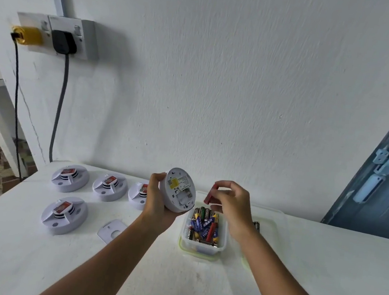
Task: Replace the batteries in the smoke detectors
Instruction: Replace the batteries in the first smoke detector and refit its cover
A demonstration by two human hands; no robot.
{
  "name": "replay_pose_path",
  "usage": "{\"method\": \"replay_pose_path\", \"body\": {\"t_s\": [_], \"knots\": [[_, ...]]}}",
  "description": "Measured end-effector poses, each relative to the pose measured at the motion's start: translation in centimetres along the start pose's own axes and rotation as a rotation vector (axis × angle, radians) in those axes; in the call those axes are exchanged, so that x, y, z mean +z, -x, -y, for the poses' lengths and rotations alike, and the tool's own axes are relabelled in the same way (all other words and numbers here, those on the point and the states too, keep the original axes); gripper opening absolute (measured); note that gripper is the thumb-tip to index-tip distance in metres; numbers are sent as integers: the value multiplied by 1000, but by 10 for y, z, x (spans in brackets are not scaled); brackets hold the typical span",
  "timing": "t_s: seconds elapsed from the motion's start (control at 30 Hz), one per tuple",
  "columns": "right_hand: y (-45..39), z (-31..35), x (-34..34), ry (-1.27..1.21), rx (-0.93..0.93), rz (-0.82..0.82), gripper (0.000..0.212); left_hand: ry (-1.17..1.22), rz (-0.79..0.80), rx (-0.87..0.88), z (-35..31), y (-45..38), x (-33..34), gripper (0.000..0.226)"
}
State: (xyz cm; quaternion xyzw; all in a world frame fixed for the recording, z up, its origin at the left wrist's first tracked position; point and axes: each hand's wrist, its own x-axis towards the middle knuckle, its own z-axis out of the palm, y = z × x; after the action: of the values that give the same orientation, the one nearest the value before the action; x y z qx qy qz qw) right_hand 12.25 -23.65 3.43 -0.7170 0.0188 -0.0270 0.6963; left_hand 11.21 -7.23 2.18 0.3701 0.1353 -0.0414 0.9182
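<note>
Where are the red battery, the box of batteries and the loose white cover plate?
red battery (210,194), head view, middle of its side.
box of batteries (222,240), head view, right wall.
white cover plate (111,231), head view, flat centre.

White detectors (70,178), a seemingly red battery (212,194), blue-grey door (381,186).

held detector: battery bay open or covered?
Open. The detector in the left hand shows its back with the bay exposed; a loose white plate lies on the table. Whether a battery remains inside: cannot tell.
</note>
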Motion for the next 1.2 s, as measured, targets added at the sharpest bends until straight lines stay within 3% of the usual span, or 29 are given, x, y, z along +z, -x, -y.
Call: {"method": "replay_pose_path", "body": {"t_s": [0.07, 0.27, 0.37, 0.53, 0.7, 0.77, 0.83, 0.93, 1.0, 1.1, 1.2], "knots": [[6, 7, 8, -99, 0, 6, 11, 17, 27, -14, 0, 2, 0, 43], [12, 0, 23, 50, -165, -47, 8, 118, 121, -36, 4, 7, 12, 46], [16, -6, 21, 254, -312, -59, 9, 153, 153, -22, 4, 10, 12, 47], [30, -25, 30, 459, -512, -9, 30, 182, 149, -18, 2, 14, 8, 46], [40, -32, 26, 901, -719, 89, 43, 182, 96, -31, 6, 16, 0, 44], [38, -27, 21, 921, -673, 215, 44, 182, 73, -57, 7, 16, -3, 43], [27, -15, 11, 775, -559, 277, 38, 175, 70, -76, 7, 15, -4, 43], [-2, -1, -7, 690, -380, 110, 31, 145, 64, -88, 6, 12, -3, 42], [-15, -3, -11, 893, -294, 184, 32, 138, 53, -99, 8, 11, -5, 41], [-14, -16, -1, 1306, -148, 488, 35, 157, 38, -104, 11, 12, -9, 40], [-6, -19, 12, 1626, -183, 581, 14, 162, 27, -92, 9, 11, -11, 40]]}}
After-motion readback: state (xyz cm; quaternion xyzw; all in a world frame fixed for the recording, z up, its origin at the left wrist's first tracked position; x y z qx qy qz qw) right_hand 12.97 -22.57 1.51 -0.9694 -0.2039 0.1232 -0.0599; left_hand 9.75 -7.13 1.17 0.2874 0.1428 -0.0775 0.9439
